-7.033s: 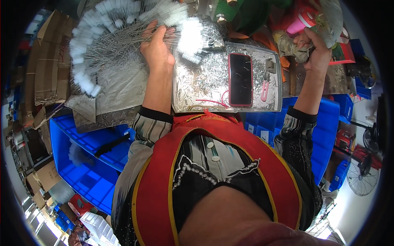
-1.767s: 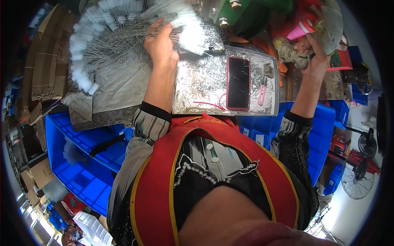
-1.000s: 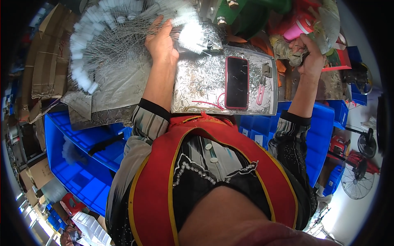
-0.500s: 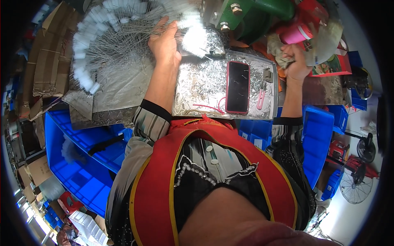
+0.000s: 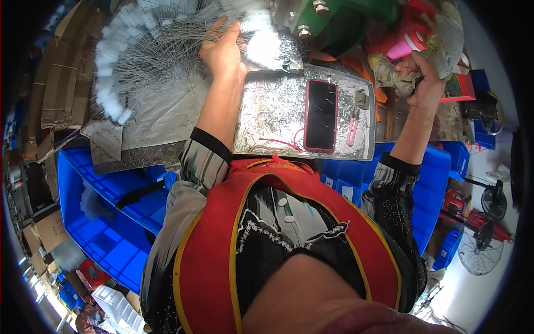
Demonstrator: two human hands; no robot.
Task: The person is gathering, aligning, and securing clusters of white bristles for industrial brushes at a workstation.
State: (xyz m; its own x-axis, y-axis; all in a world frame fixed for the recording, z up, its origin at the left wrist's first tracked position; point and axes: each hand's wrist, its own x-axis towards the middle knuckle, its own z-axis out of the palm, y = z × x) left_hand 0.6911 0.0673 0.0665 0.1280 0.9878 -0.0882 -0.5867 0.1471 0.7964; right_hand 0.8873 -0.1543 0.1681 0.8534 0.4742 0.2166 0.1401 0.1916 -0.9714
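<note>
Wire-stemmed brushes with white bristle heads (image 5: 108, 83) lie fanned in a big pile on the left of the bench. Over their stems is my left hand (image 5: 225, 55), its fingers curled around some of the thin wires. Just right of it, bristles glare white under a lamp, beside a small metal block (image 5: 289, 49) of the machine. At the right, my right hand (image 5: 427, 83) grips a crumpled, dirty pale cloth (image 5: 394, 78), close to a pink cone-shaped thing (image 5: 401, 49). My fingers partly hide the cloth.
A metal tray (image 5: 267, 106) strewn with wire bits holds a phone (image 5: 321, 114) in a red case and pink-handled snips (image 5: 352, 131). A green machine (image 5: 356, 16) with bolts stands behind. Blue bins (image 5: 105, 239) sit below the bench; cardboard (image 5: 72, 78) is at the left.
My right hand has moved right and slightly toward me, turning and drawing the pale cloth along. My left hand stays nearly in place among the wire stems.
</note>
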